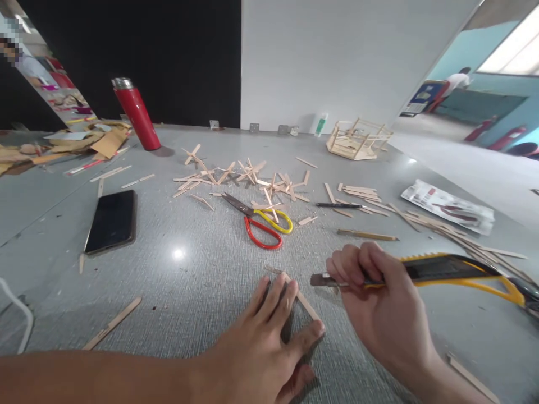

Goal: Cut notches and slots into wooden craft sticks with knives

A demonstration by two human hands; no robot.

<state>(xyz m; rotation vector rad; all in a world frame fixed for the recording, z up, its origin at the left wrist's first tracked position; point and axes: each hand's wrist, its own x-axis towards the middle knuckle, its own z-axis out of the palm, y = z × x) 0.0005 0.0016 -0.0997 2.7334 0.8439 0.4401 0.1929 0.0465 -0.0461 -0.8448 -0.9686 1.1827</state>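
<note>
My left hand lies over the table with its fingers stretched out. Its fingertips press a short wooden craft stick against the grey tabletop. My right hand is wrapped round a yellow and black utility knife, gripping it near the blade end. The blade points left, just to the right of the stick; whether it touches anything I cannot tell. Beyond my hands lie scissors with one red and one yellow handle loop.
Many cut craft sticks are scattered farther back. A small stick frame, a red flask, a phone, a pencil and a white packet lie or stand around. Cardboard scraps are at the left. Other people are in the background.
</note>
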